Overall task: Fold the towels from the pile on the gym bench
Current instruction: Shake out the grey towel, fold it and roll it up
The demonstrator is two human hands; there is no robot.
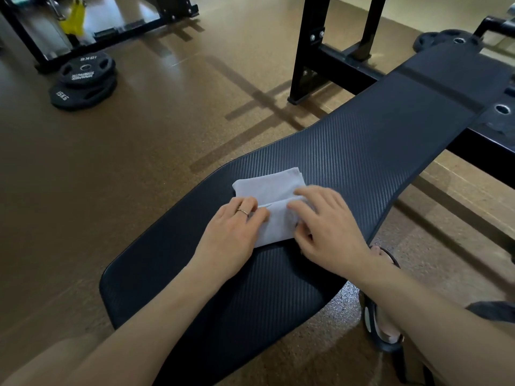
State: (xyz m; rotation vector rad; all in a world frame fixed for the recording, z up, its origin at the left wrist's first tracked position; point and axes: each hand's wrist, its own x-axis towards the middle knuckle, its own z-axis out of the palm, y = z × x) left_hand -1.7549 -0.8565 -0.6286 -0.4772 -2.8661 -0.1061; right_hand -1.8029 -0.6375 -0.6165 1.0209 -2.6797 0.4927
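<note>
Already the white towel (271,203) is a small, thick rectangle lying a little below the centre of the frame on the black gym bench (390,140), so this one looks nearly folded; no pile of other towels is in view, so what remains cannot be told. Its near flap is being turned over. The left hand (232,231) rests on the towel's left edge, fingers fairly straight and pressing. The right hand (324,221) has its fingers curled, pinching the fold. Weight plates (83,80) lie upper left.
</note>
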